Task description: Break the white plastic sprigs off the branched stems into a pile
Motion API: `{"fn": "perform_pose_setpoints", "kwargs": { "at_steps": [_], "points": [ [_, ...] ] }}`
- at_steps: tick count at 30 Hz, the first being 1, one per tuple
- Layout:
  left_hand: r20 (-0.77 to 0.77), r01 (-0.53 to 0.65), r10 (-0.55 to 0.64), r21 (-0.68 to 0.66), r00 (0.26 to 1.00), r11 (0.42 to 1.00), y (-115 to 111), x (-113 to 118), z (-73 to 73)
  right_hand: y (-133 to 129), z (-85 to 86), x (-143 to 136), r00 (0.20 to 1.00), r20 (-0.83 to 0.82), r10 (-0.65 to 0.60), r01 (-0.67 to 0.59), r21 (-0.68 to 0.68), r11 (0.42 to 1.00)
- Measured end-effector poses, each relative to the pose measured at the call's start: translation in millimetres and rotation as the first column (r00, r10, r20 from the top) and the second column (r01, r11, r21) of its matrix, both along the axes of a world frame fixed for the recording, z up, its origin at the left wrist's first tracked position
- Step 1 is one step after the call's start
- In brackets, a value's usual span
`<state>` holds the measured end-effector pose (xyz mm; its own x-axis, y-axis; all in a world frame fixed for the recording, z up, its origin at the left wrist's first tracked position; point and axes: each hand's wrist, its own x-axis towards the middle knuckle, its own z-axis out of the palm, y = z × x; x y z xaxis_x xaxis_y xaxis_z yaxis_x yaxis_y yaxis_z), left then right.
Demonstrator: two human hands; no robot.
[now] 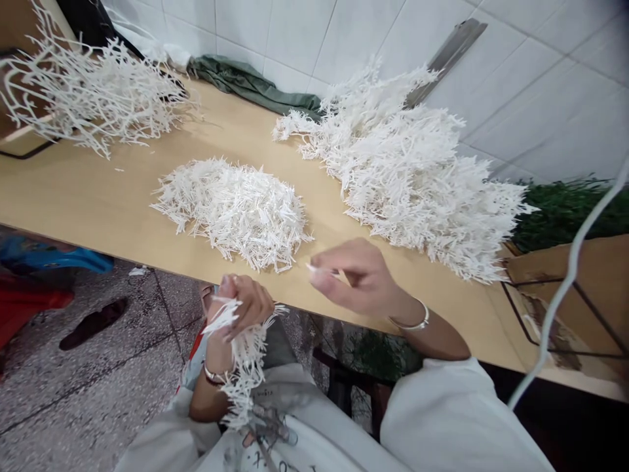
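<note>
At lower centre, the left hand (251, 303) gripped white sprigs (246, 367); the right hand (371, 278) pinched a white bit (310, 267). Shirt (339, 419) lettering: too unclear.

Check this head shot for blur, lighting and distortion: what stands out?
Head view: the right hand and pinched white piece are motion-blurred, the middle heap of white sprigs sharper; head view: soft light, no strong glare on the tabletop; head view: wide-angle stretching seems to show toward the edges.
</note>
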<state>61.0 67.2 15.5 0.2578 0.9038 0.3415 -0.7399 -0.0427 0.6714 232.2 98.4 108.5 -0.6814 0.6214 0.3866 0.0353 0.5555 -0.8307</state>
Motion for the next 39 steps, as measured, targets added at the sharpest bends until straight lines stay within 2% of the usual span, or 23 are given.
{"fn": "perform_pose_setpoints", "kwargs": {
  "at_steps": [2, 4, 7, 11, 13, 15, 18, 20, 22, 23, 26, 28, 30, 32, 34, 36, 37, 39],
  "points": [
    [-0.045, -0.097, 0.09, -0.194, 0.995, 0.976, -10.9, 9.1, 10.9, 16.2, -9.1, -3.9, 0.976, 0.092, -0.198, 0.183, 0.157, 0.971],
    [-0.137, -0.25, 0.215, -0.348, 0.967, 0.903, -20.5, 20.5, 18.0, 34.5, -23.0, -7.9, 0.926, 0.092, -0.367, 0.337, 0.24, 0.91],
    [-0.245, -0.375, 0.296, -0.405, 0.923, 0.834, -26.7, 31.3, 20.2, 56.0, -40.7, -10.1, 0.85, 0.2, -0.488, 0.42, 0.303, 0.855],
    [-0.321, -0.449, 0.345, -0.35, 0.882, 0.822, -22.5, 31.4, 14.5, 60.9, -45.7, -8.8, 0.771, 0.415, -0.483, 0.359, 0.345, 0.868],
    [-0.359, -0.499, 0.384, -0.324, 0.851, 0.804, -19.8, 29.8, 11.7, 55.1, -43.0, -8.8, 0.747, 0.407, -0.525, 0.382, 0.384, 0.841],
    [-0.391, -0.546, 0.419, -0.308, 0.819, 0.779, -18.4, 28.8, 10.2, 46.1, -40.1, -9.3, 0.802, 0.307, -0.512, 0.373, 0.411, 0.832],
    [-0.428, -0.575, 0.435, -0.287, 0.792, 0.766, -17.8, 28.2, 9.6, 29.7, -38.9, -10.4, 0.95, 0.126, -0.285, 0.196, 0.468, 0.862],
    [-0.435, -0.571, 0.43, -0.274, 0.791, 0.774, -17.3, 27.8, 8.9, 18.5, -39.6, -11.5, 0.974, 0.114, -0.198, 0.099, 0.567, 0.818],
    [-0.425, -0.557, 0.423, -0.265, 0.8, 0.787, -16.7, 27.1, 7.8, 8.8, -39.7, -12.6, 0.958, 0.185, -0.218, 0.053, 0.634, 0.772],
    [-0.418, -0.548, 0.418, -0.26, 0.806, 0.795, -16.5, 26.6, 7.2, 4.8, -39.0, -13.0, 0.948, 0.236, -0.216, 0.021, 0.628, 0.778],
    [-0.415, -0.514, 0.385, -0.264, 0.825, 0.816, -19.1, 25.2, 8.5, -3.6, -33.0, -13.6, 0.941, 0.324, -0.099, -0.068, 0.466, 0.882],
    [-0.402, -0.486, 0.354, -0.299, 0.844, 0.821, -24.2, 24.7, 12.7, -6.9, -27.1, -13.6, 0.955, 0.296, 0.007, -0.097, 0.29, 0.952],
    [-0.349, -0.433, 0.312, -0.357, 0.884, 0.828, -30.5, 25.2, 17.7, -8.7, -21.9, -13.7, 0.965, 0.237, 0.109, -0.131, 0.078, 0.988],
    [-0.243, -0.335, 0.254, -0.399, 0.936, 0.854, -35.1, 27.0, 20.1, -9.8, -19.1, -13.7, 0.96, 0.184, 0.212, -0.187, -0.141, 0.972],
    [-0.097, -0.161, 0.134, -0.373, 0.986, 0.914, -35.9, 30.6, 17.4, -10.7, -19.9, -13.4, 0.953, 0.112, 0.282, -0.24, -0.296, 0.925],
    [0.046, 0.055, -0.044, -0.266, 0.998, 0.962, -33.3, 36.2, 10.4, -12.2, -23.9, -12.7, 0.954, 0.029, 0.297, -0.264, -0.387, 0.884],
    [0.094, 0.142, -0.124, -0.215, 0.988, 0.966, -31.6, 39.7, 6.4, -13.2, -26.8, -12.3, 0.957, -0.02, 0.29, -0.271, -0.419, 0.866],
    [0.127, 0.213, -0.191, -0.196, 0.973, 0.957, -29.0, 47.1, -0.5, -15.8, -33.2, -11.7, 0.958, -0.122, 0.261, -0.287, -0.474, 0.832]
  ]
}}
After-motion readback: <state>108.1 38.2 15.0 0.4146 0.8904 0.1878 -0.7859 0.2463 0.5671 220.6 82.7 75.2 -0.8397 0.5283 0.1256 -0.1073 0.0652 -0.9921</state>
